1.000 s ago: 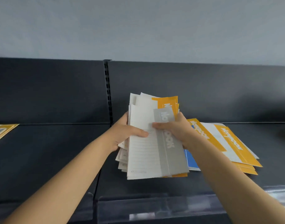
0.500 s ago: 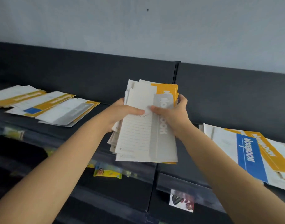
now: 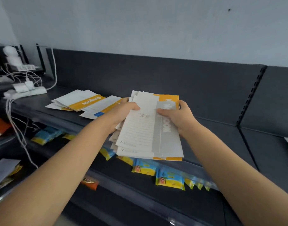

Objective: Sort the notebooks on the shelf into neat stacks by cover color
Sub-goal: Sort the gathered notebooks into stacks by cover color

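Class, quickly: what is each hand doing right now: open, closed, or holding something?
Left hand: holding the stack of notebooks, thumb on top.
Right hand: holding the same stack of notebooks.

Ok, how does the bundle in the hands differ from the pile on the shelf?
The held bundle is raised, gripped by left hand and right hand; the shelf pile lies flat. The held bundle shows grey on top; the shelf pile, yellow. Both mix cover colours.
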Action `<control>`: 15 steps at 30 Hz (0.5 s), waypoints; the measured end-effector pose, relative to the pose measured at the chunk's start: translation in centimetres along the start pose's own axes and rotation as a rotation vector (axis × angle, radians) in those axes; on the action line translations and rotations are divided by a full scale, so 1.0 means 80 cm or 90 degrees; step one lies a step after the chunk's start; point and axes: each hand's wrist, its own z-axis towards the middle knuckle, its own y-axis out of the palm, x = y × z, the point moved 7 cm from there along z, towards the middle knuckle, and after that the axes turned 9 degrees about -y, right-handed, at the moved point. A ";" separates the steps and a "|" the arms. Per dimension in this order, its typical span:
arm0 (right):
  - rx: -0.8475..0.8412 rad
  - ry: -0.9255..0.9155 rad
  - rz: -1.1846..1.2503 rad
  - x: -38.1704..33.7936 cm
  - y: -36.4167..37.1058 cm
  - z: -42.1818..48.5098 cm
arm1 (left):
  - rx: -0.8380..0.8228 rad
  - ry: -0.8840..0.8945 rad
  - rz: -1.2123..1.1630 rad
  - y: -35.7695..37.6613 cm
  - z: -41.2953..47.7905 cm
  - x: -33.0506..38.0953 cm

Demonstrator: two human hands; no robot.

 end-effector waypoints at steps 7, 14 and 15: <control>0.029 0.029 0.025 0.020 0.100 0.038 | -0.022 0.002 0.034 -0.092 0.044 -0.013; 0.010 0.093 0.016 0.049 0.180 0.105 | -0.009 -0.021 0.034 -0.164 0.119 -0.026; -0.001 0.105 0.011 0.052 0.192 0.115 | -0.003 -0.030 0.026 -0.175 0.127 -0.030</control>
